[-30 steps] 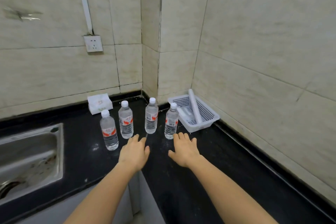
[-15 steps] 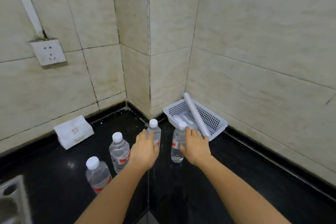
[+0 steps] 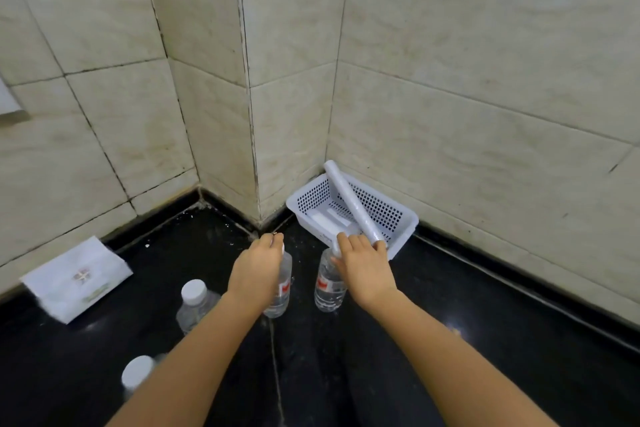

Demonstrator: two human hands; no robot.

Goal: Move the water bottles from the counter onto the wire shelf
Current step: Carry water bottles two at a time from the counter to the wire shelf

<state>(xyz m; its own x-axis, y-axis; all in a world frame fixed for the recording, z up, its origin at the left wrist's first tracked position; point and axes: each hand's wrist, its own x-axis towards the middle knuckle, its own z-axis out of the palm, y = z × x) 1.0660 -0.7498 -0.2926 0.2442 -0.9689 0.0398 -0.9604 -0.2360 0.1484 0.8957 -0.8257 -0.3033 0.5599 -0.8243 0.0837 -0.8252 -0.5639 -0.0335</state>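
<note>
The red-and-white bottle labels (image 3: 328, 282) and the tissue pack (image 3: 78, 279) print are too blurred to read.

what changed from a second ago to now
Both hands reached forward from the bare counter: the left hand closed on one water bottle, the right hand on the next. All four bottles, the white basket and tissue pack stayed put.

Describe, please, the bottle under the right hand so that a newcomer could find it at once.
Start at the tiled wall corner, where a white perforated basket sits on the black counter. Just in front of the basket's near end stands a clear water bottle with a red-and-white label. Of the four bottles, it is nearest the basket, and the right hand covers its top.
</note>
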